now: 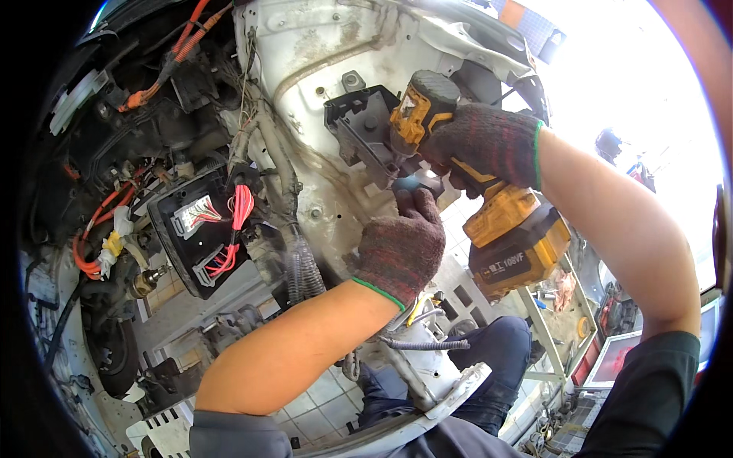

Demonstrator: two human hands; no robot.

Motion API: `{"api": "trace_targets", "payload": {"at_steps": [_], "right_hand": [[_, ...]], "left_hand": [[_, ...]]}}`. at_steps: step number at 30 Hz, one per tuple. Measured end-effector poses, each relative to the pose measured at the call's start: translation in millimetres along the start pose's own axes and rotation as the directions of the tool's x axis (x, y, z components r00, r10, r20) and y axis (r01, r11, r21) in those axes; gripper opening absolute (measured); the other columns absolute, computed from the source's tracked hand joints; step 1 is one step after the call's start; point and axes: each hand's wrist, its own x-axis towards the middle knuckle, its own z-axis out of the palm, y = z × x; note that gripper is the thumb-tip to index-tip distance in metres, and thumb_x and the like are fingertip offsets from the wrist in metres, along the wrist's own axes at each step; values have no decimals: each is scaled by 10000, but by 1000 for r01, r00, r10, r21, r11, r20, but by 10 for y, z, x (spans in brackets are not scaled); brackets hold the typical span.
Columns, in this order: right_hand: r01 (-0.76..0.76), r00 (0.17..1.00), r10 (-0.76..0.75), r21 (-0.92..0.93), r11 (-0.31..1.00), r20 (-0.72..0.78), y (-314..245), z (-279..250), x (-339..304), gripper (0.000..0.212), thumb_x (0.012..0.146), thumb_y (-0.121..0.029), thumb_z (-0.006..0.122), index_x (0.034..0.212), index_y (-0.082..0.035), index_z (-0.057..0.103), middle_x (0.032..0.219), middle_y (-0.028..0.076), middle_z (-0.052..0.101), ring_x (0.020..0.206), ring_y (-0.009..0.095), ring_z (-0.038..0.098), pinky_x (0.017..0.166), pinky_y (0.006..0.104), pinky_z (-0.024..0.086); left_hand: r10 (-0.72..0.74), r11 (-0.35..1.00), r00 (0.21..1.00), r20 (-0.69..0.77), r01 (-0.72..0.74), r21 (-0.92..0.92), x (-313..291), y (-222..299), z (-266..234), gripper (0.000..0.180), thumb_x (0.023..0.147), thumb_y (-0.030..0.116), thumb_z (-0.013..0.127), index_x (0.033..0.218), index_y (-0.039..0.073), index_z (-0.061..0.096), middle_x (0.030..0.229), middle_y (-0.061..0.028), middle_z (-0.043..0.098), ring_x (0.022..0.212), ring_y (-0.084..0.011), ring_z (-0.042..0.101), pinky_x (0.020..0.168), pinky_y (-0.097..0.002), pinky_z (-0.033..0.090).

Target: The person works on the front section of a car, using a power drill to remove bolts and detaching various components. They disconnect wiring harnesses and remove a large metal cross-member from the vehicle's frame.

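My right hand (pixel 492 145), in a dark knitted glove with a green cuff, is wrapped around the handle of a yellow and black cordless impact driver (pixel 515 252). The driver's head points down and its battery hangs toward me. My left hand (pixel 405 244), gloved alike, is raised just below the driver's nose with its fingertips drawn together. A bluish-lit spot shows at those fingertips; what they pinch is hidden. Right behind the nose, a black plastic bracket (pixel 366 122) sits against the white metal inner panel (pixel 313 91) of a car's engine bay.
An open black fuse box (pixel 200 244) with pink-red wires stands left of my hands. Orange cables (pixel 95 244) run along the far left. A corrugated conduit (pixel 301 271) lies beside my left forearm. The car's curved front crossmember (pixel 450 397) crosses close to my body.
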Motion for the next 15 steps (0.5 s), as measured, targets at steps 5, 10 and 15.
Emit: {"api": "trace_targets", "payload": {"at_steps": [5,10,15], "right_hand": [[-67,998,67,32,997,4,-58,11,-51,327,874,-243,724,1056,27,703,880,99,702,643,171,683,555,321,574],[-63,997,59,90,994,48,-202,-10,-119,356,892,-248,720,1114,30,709,863,112,721,657,170,694,579,320,577],[-104,994,106,-83,991,14,-369,-19,-146,360,912,-222,717,1184,14,696,785,89,706,659,158,694,572,321,574]], "left_hand": [[-8,1000,1000,-10,8,-16,10,-10,-46,371,925,176,678,1211,-43,589,718,-55,649,581,-239,732,444,-449,552],[-17,1000,1000,14,17,20,9,10,-23,418,920,179,661,1262,-51,588,710,-69,656,559,-255,722,451,-452,554],[-39,999,999,34,39,-7,1,20,35,532,919,205,628,1373,-70,594,697,-73,666,558,-276,717,452,-471,535]]}}
